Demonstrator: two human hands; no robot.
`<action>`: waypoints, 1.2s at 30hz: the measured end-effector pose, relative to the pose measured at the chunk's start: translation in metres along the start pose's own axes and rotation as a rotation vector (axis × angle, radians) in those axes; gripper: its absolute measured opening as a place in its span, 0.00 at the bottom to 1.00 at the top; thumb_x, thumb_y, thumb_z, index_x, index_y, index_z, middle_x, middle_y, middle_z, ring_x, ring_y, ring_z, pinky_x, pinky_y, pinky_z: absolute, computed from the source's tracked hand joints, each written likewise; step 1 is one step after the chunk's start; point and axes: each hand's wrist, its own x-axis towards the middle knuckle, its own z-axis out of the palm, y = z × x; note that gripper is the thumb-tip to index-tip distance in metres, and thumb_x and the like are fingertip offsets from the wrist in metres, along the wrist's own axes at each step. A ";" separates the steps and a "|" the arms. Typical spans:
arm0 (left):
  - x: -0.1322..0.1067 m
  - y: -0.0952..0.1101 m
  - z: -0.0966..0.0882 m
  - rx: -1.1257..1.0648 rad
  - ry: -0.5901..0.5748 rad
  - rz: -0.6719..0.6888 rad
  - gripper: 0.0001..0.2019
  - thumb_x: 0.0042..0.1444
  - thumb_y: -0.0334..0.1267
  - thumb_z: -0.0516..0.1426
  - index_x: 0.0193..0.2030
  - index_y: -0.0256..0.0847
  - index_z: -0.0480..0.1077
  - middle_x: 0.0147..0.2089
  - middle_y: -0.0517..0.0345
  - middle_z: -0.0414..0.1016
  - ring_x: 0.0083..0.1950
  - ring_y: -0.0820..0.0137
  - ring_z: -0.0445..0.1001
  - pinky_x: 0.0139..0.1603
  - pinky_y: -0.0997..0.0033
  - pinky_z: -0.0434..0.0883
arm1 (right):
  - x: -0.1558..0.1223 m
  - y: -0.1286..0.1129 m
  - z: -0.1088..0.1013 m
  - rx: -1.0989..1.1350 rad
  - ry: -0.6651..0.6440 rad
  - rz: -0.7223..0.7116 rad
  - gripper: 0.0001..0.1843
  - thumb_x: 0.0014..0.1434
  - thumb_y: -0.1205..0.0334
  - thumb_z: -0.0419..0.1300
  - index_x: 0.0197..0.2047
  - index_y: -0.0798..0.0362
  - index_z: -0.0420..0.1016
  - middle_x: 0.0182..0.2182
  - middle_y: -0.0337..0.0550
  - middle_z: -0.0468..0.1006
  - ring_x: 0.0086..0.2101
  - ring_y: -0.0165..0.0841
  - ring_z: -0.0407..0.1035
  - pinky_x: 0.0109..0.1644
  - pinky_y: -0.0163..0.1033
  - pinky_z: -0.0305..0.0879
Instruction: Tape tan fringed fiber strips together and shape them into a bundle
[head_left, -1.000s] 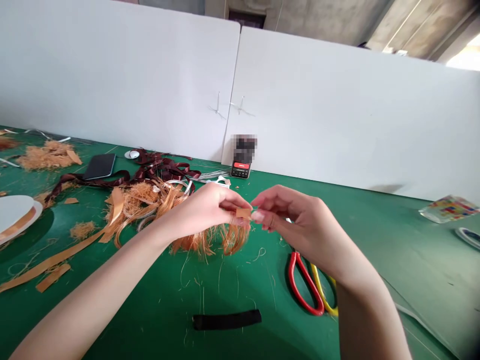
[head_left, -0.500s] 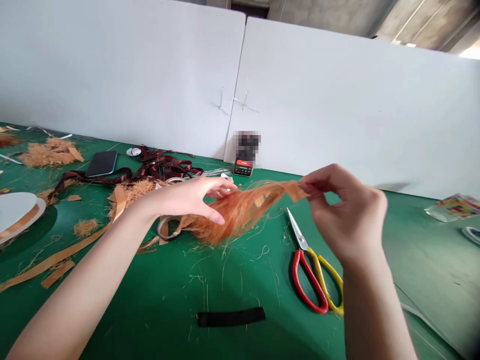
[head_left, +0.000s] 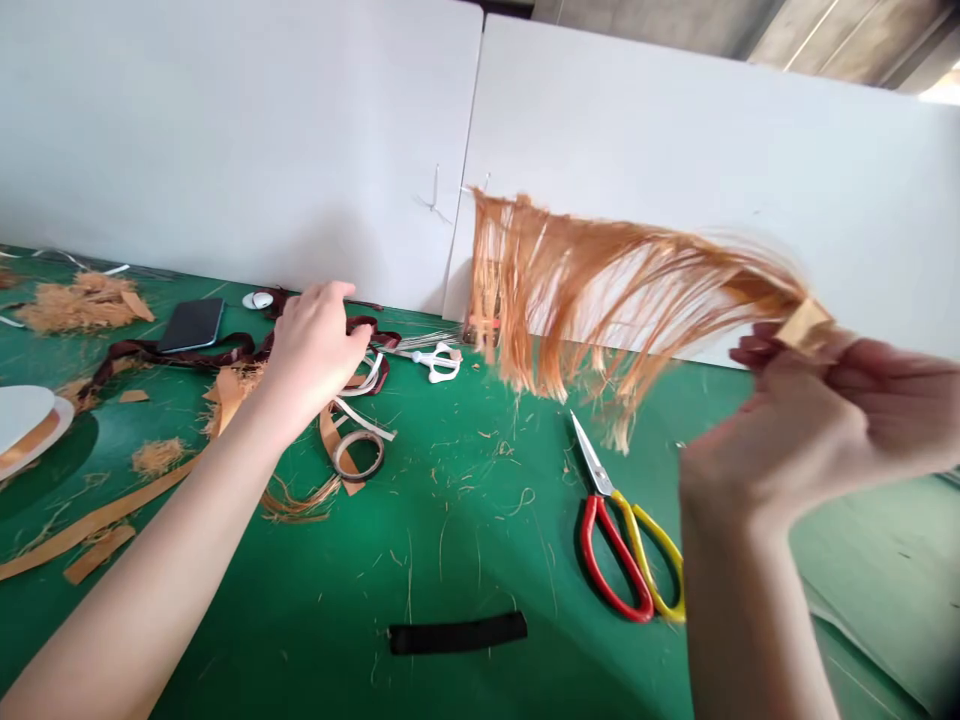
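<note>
The scissors point(head_left: 589, 462) have polished steel blades and glossy red and yellow plastic handles. The orange fibre fringe point(head_left: 600, 300) looks fine and faintly glossy. The green work mat point(head_left: 480, 590) is smooth and matt, and the black strip point(head_left: 457, 633) looks like matt cloth.

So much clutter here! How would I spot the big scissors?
On the green table, look below the person's raised right hand. The scissors lie there, blades pointing toward the white boards. Their red and yellow handles set them apart from the small white-handled pair farther back.
</note>
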 end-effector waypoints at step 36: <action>-0.036 0.085 -0.032 -0.316 -0.192 0.529 0.08 0.61 0.32 0.53 0.34 0.42 0.74 0.39 0.63 0.78 0.40 0.73 0.75 0.40 0.73 0.71 | -0.044 -0.044 0.029 0.116 -0.547 0.396 0.08 0.52 0.65 0.60 0.23 0.55 0.72 0.16 0.35 0.73 0.19 0.24 0.64 0.21 0.29 0.56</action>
